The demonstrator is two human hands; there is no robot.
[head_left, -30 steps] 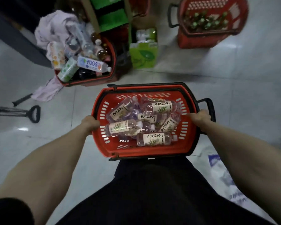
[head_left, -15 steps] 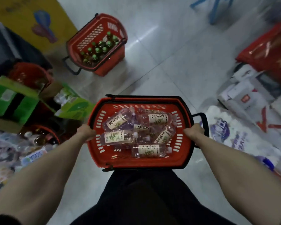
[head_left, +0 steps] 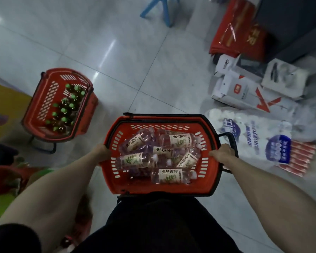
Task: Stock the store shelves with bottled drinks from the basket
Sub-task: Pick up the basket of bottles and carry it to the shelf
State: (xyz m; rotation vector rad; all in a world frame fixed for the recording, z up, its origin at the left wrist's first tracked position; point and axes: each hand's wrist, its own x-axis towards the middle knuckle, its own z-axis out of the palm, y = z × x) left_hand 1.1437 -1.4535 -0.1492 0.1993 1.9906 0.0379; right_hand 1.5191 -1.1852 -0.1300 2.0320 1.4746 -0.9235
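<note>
Head view. Holds one red basket (head_left: 159, 185) up against a dark-clad torso (head_left: 153, 225), above a tiled floor (head_left: 117, 52). Basket's long axis set left to right, with one black loop handle (head_left: 231, 141) jutting from its right end.

Clamps the left hand (head_left: 102, 152) on the basket's left rim, grip closed round the edge, fingertips hidden below. Clamps the right hand (head_left: 222, 154) on the basket's right rim, just beside the loop handle, grip likewise closed on the edge.

Inside the basket: six clear bottles (head_left: 169, 176), countable by their cream labels, all lying on their sides in a loose heap; possibly more underneath, cannot tell. Nearest the torso, one bottle with its long axis parallel to the basket's and its cap towards the right end. At the basket's left wall, another lying the same way, cap towards the middle. Between these and the right wall, one lying diagonally.

Left of the basket and farther off: one second red basket (head_left: 44, 99) standing on the floor, filled with upright green-capped bottles (head_left: 63, 110), about a dozen caps, exact count blurred.

Far beyond the basket: one blue stool (head_left: 161, 10).

Right of the basket, near it: one white pack (head_left: 254, 143) in printed plastic. Beyond that: at least three white cartons (head_left: 244, 88), then red bags (head_left: 239, 33).
</note>
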